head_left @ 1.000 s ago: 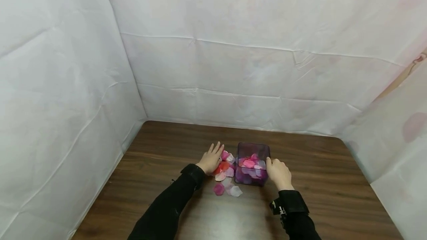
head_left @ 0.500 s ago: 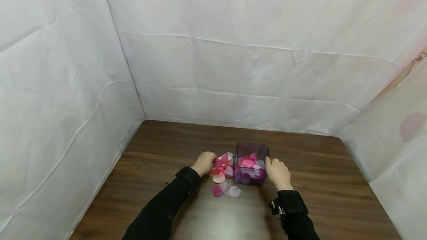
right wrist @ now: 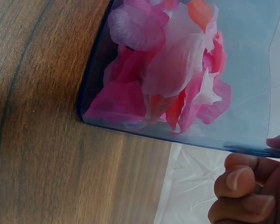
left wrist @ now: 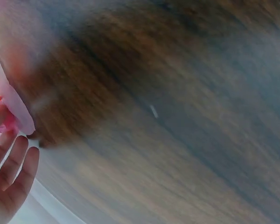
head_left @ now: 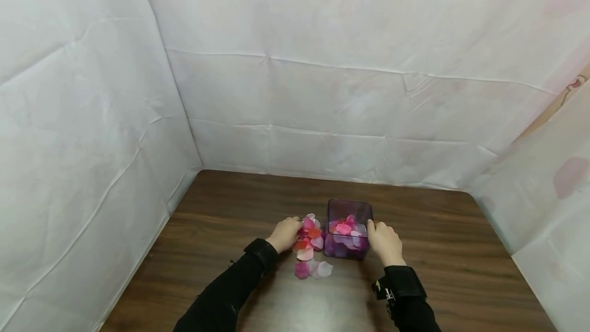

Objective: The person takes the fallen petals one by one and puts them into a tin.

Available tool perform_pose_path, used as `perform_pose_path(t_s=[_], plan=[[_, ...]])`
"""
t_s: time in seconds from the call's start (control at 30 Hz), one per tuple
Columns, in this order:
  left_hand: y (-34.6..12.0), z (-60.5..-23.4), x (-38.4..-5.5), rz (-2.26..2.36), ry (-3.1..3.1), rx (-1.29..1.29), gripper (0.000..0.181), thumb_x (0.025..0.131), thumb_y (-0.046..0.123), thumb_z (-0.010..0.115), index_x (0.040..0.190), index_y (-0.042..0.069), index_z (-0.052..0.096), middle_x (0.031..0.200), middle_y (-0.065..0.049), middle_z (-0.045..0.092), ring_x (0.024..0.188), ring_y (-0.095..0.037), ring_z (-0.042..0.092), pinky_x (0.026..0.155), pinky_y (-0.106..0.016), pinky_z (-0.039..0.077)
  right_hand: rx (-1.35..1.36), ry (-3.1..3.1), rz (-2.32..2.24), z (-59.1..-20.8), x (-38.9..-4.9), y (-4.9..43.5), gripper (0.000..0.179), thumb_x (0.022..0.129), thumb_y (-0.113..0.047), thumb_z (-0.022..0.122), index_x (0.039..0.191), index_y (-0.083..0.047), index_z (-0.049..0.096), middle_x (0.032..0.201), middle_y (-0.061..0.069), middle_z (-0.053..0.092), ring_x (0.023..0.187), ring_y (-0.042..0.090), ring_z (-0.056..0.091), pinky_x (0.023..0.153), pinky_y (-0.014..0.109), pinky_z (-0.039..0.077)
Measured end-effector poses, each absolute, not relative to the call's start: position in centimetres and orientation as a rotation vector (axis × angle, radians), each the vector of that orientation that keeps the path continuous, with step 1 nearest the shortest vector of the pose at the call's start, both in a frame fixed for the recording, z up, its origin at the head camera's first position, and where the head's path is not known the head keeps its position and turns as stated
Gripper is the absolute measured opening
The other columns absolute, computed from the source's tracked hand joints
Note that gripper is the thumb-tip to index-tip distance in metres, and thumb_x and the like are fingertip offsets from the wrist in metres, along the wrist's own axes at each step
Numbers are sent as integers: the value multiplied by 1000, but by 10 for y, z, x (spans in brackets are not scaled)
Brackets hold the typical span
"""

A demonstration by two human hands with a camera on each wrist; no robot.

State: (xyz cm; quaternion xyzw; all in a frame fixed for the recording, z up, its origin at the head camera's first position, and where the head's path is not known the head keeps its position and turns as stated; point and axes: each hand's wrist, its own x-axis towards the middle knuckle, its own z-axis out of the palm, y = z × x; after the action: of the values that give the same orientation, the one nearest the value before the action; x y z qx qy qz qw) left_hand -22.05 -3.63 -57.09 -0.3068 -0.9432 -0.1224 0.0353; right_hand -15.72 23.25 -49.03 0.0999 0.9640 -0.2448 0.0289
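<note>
A pile of pink, red and white flower petals (head_left: 310,239) lies on the table, left of a see-through purple box (head_left: 348,256). At the pile's left edge is my left hand (head_left: 286,233). In the left wrist view its fingers (left wrist: 19,179) are extended and lightly bent, close to pink petals (left wrist: 16,107); part of the hand is cut off. My right hand (head_left: 384,241) grips the box's right wall, thumb over the rim and fingers curled outside. Inside the box are more petals (right wrist: 172,70), seen through its wall in the right wrist view.
Several stray petals (head_left: 313,269) lie in front of the pile. The dark wooden table (head_left: 442,240) is bounded at the back and sides by white sheets (head_left: 322,101).
My left hand, spread over the pile a second ago, has drawn back to its left edge with fingers less spread, uncovering petals. The right hand and the box stay in place.
</note>
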Motion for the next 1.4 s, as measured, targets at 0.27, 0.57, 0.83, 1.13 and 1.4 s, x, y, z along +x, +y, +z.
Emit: perform_pose_path(t_s=[0.27, 0.57, 0.83, 1.13, 1.4], plan=[[-41, -559, -220, -664, -2929, -822, 15, 74, 18, 80, 71, 10, 67, 71, 1, 60, 67, -10, 54, 61, -22, 43, 300, 2970, -743, -490, -158, 233, 54, 98, -31, 29, 106, 11, 62, 110, 35, 60, 95, 52, 58, 70, 57, 47], [-42, -525, -217, -1069, -2841, -719, 6, 84, 3, 67, 87, 7, 70, 84, -4, 70, 71, -10, 59, 66, -22, 51, 279, 2964, -754, -489, -156, 234, 53, 99, -30, 29, 106, 10, 62, 110, 35, 60, 95, 52, 57, 71, 57, 47], [4, -470, -210, -1003, -2718, -899, 12, 88, 8, 64, 98, 8, 70, 94, -4, 71, 81, -11, 64, 71, -19, 51, 286, 2944, -762, -486, -155, 233, 52, 99, -31, 30, 107, 9, 62, 112, 34, 60, 97, 52, 57, 69, 56, 47], [56, -460, -205, -699, -2777, -1258, 16, 89, 10, 63, 103, 13, 71, 96, 2, 72, 79, -3, 62, 70, -10, 46, 293, 2932, -762, -487, -156, 232, 53, 99, -32, 28, 110, 9, 61, 113, 33, 59, 97, 52, 57, 70, 56, 47], [63, -466, -202, -694, -2842, -1389, 31, 94, 22, 57, 125, 15, 61, 111, 1, 69, 83, -2, 62, 81, -13, 48, 291, 2949, -772, -490, -154, 234, 53, 99, -31, 29, 108, 9, 62, 110, 33, 61, 96, 50, 59, 70, 56, 48]])
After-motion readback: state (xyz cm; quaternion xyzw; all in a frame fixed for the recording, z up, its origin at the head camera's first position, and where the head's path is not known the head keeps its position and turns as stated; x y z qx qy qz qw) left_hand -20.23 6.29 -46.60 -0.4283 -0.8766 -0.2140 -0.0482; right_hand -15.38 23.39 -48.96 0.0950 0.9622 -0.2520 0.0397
